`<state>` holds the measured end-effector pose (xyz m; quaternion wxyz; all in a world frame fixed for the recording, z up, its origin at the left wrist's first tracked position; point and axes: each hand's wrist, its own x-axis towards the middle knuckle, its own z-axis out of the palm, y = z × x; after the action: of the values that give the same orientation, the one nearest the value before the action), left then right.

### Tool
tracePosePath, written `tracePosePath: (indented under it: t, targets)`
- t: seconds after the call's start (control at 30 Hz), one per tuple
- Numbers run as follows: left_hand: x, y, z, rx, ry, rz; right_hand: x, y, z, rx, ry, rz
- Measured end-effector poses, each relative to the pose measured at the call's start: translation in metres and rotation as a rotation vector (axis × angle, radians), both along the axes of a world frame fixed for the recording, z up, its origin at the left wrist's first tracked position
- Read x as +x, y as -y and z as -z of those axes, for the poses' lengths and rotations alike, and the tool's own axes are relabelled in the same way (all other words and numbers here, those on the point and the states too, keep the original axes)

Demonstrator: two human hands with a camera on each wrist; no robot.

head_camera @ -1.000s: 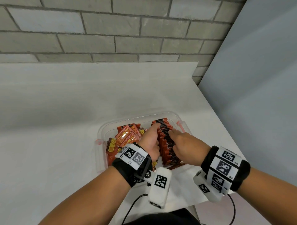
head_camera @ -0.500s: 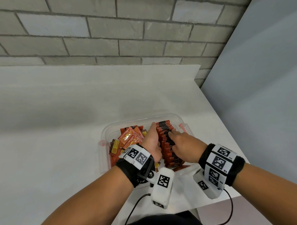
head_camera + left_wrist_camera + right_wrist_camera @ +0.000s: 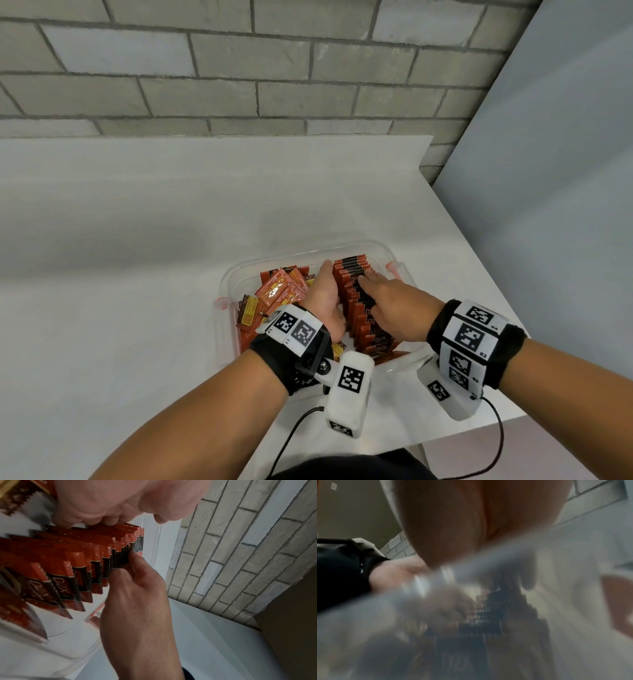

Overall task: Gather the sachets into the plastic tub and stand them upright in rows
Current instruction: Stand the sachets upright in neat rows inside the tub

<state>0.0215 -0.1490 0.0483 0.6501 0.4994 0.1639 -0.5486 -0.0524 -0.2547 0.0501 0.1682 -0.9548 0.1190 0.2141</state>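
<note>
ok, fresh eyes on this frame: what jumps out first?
The long row of red sachets standing upright in the right half of the clear tub, with the left hand and right hand on either side of it. Next, the loose sachets jumbled in the tub's left half.

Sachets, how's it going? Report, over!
Left hand and right hand press the upright row from both sides. Loose sachets still piled at tub left. Nothing blocking.
</note>
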Motion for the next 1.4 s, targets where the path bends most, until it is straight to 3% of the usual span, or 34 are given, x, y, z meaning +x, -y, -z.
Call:
tracePosePath:
  t: [0.33,0.7,1.4]
  targets:
    - [-0.002,-0.006,-0.001,-0.001,-0.034,0.05,0.003,0.004,-0.021,0.045,-0.015,0.159]
    - [0.0,-0.007,0.017,-0.047,-0.078,0.11,-0.005,0.002,-0.022,0.258,-0.048,0.561]
    - [-0.004,-0.007,0.024,-0.018,-0.106,0.089,-0.009,-0.003,-0.024,0.245,-0.017,0.64]
